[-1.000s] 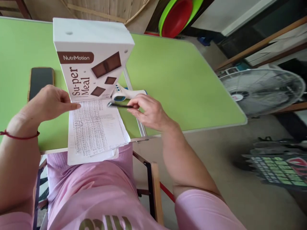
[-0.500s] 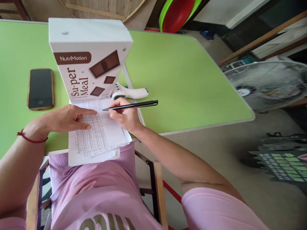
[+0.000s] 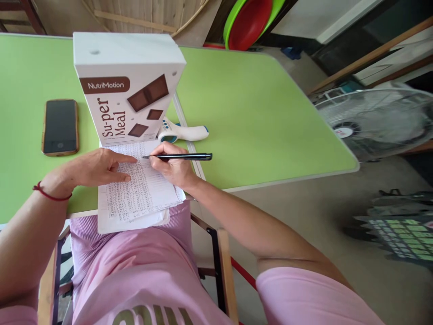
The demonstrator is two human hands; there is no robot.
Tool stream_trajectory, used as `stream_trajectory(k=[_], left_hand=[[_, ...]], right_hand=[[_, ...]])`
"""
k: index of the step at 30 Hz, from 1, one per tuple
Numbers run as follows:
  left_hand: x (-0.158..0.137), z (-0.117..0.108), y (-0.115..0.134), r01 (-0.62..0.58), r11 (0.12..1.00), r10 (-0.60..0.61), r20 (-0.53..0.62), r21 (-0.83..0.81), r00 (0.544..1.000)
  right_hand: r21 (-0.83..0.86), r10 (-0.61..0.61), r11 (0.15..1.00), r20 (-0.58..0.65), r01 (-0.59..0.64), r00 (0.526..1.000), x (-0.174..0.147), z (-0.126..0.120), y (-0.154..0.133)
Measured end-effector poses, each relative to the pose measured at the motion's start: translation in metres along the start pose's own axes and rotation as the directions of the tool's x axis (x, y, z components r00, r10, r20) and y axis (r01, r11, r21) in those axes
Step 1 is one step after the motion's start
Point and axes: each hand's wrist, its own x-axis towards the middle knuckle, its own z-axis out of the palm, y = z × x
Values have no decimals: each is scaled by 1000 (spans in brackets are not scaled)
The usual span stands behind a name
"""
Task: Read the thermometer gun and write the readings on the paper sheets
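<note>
Sheets of paper (image 3: 135,194) covered in dense handwriting lie at the table's front edge and overhang it. My left hand (image 3: 98,168) rests on the left side of the top sheet, holding nothing, with index finger and thumb stretched out and the other fingers curled under. In my right hand (image 3: 174,164) is a black pen (image 3: 189,156), pinched near its tip. The pen's point is at the writing, just right of my left index fingertip; whether it touches the paper I cannot tell. Right behind the sheets stands a white NutriMotion box (image 3: 135,99), covering their far end.
A phone (image 3: 61,127) lies left of the box on the green table (image 3: 257,117). A white thermometer gun (image 3: 184,132) lies beside the box's right corner. Past the table's right end stands a fan (image 3: 368,124). Green and red basins (image 3: 248,22) are behind the table.
The pen has tilted, its back end swinging toward me and to the left, and its tip has shifted slightly left. My left hand keeps its place on the paper.
</note>
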Motion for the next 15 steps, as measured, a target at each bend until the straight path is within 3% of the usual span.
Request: stream_trajectory(k=[15], left_hand=[[0, 0, 0, -20, 1000, 20, -5, 5, 1000]], right_hand=[[4, 12, 1000, 44, -12, 999, 0, 0, 1]])
